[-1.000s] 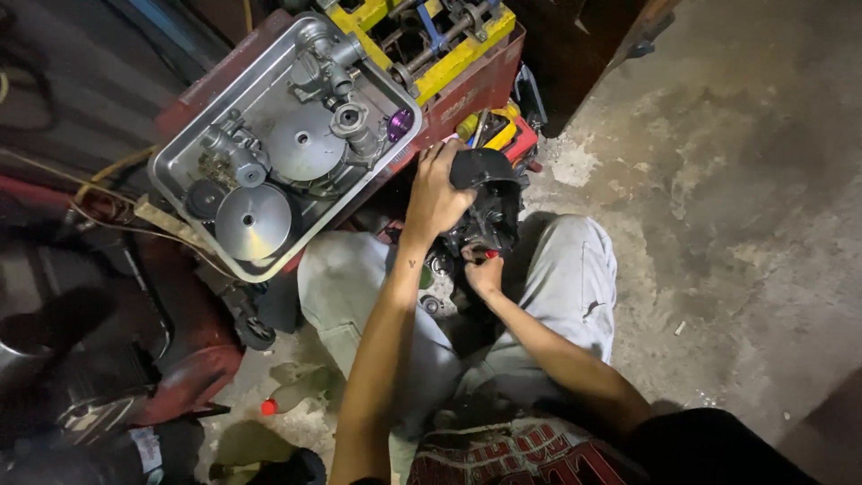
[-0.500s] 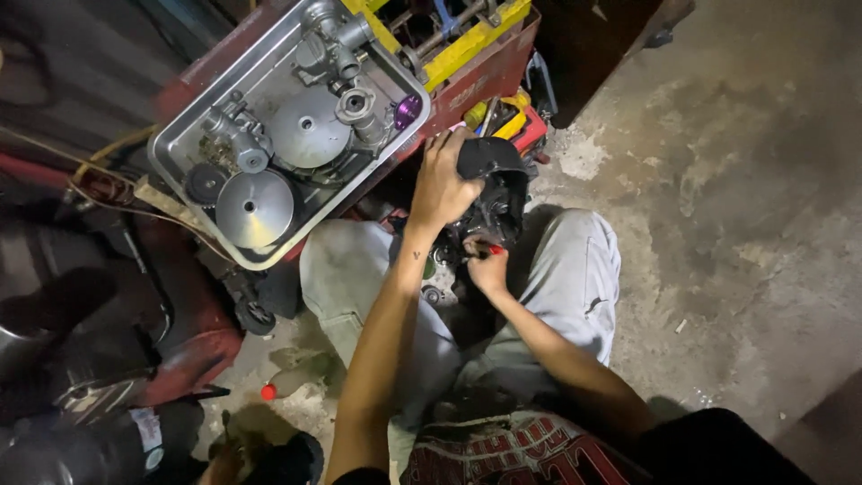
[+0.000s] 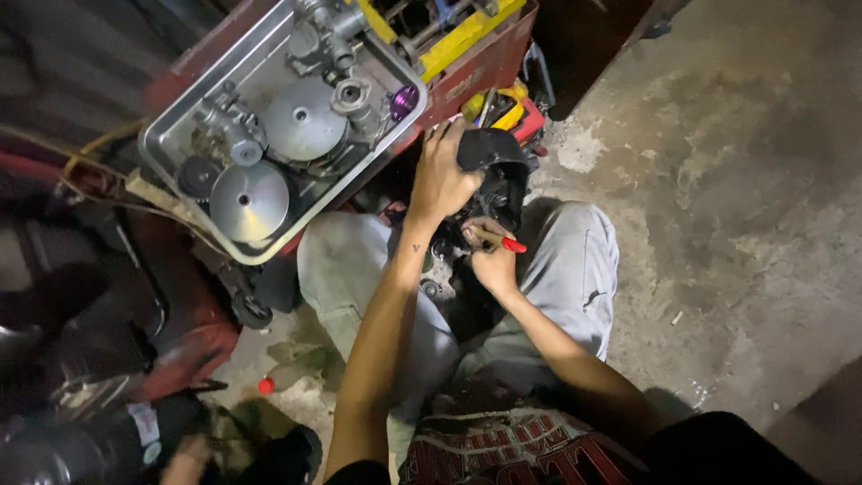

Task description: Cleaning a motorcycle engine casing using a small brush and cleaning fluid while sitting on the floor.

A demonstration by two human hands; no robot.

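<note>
Concrete floor (image 3: 718,180); beside the parts tray (image 3: 180,153), my left hand (image 3: 442,175) clamps the heavy, rigid engine part (image 3: 498,184), right hand (image 3: 492,260) pinching a red-handled screwdriver (image 3: 503,242).

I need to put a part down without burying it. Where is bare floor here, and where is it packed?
The bare concrete floor right of the grey-trousered knee is free. The metal tray is full of engine parts, and between the knees both hands, left hand and right hand, crowd the black engine part.

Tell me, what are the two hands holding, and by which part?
The left hand grips the top of a black machine part between the knees. The right hand holds a red-tipped tool by its shaft, tip pointing right.
</note>
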